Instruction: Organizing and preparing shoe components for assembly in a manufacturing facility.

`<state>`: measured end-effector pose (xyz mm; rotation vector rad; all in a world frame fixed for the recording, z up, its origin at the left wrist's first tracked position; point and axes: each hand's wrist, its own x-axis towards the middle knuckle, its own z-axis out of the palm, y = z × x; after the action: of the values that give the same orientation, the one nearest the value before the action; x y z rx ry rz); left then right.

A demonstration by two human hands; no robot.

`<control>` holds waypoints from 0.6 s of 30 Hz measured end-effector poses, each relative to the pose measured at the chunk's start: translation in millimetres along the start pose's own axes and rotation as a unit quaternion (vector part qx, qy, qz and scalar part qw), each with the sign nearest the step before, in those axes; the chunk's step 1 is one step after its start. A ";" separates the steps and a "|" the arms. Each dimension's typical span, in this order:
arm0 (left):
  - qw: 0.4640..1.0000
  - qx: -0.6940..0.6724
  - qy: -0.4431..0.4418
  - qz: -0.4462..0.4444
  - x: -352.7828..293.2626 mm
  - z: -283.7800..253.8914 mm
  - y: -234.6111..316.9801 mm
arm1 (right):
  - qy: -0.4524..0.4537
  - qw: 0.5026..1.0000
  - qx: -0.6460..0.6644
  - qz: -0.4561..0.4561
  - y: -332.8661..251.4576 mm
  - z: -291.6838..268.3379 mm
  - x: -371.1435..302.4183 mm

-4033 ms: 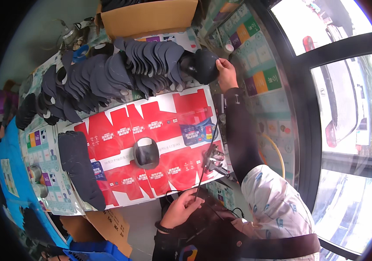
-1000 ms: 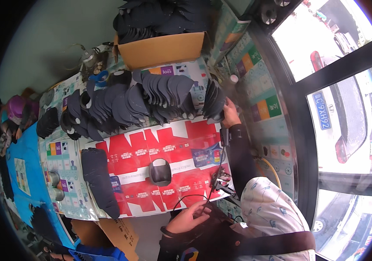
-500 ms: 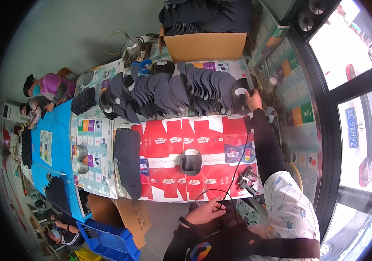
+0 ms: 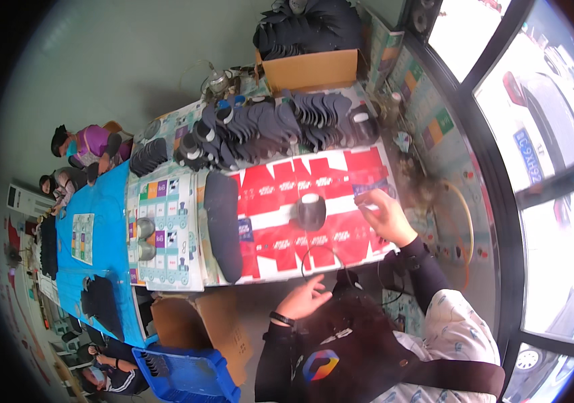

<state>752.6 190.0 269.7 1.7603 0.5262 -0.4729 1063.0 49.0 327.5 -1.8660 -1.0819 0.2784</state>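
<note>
Hands first: our right hand (image 4: pixel 384 216) is stretched out over the right end of the red sheets (image 4: pixel 314 201), palm down, fingers curled loosely; a small pale thing seems to sit at the fingertips, but we cannot tell whether they grip it. Our left hand (image 4: pixel 305 299) hangs lower, off the table's near edge, fingers spread and holding nothing. Both forearms wear dark sleeves, and a dark band sits on the left wrist.

Between the two hands a thin black cord (image 4: pixel 320 258) loops across the sheets' near edge. Just left of our right hand a dark cap (image 4: pixel 308 211) with a pale top stands on the sheets, apart from the fingers.

Those sheets are flat red-and-white carton blanks laid side by side, covering the middle of the table (image 4: pixel 166 232). At their left edge lies a long black stack (image 4: pixel 223 225) of soles. Further left the table shows printed cardboard with small coloured squares. Beyond the blanks, rows of dark shoe pieces (image 4: pixel 280 124) overlap like tiles along the far side. A brown box (image 4: pixel 310 67) heaped with more dark pieces stands at the far end.

Near our left knee an open carton (image 4: pixel 196 322) and a blue crate (image 4: pixel 186 376) sit on the floor. Other people (image 4: pixel 82 151) sit at a blue table (image 4: pixel 89 242) far left.
</note>
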 end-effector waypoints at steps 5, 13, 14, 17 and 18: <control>0.995 -0.039 0.089 0.002 -76.3 -4.0 -125.7 | -0.205 0.966 -0.115 -0.110 -65.9 -9.7 -92.6; 0.949 -0.210 0.133 -0.194 -193.0 -0.4 -285.8 | -0.297 0.908 -0.073 0.286 -15.3 -33.0 -318.2; 0.946 -0.221 0.128 -0.200 -191.3 0.5 -291.6 | -0.274 0.899 -0.114 0.321 7.5 -32.9 -346.6; 0.943 -0.224 0.128 -0.210 -161.2 -2.3 -292.8 | -0.251 0.855 -0.326 0.316 86.8 -22.2 -407.1; 0.948 -0.207 0.121 -0.210 -143.8 -6.1 -287.9 | -0.249 0.831 -0.360 0.344 111.1 -18.0 -416.2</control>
<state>469.6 244.1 126.1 1.3033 1.1052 -0.4014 892.2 -304.3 149.0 -2.9640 -0.8388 0.9168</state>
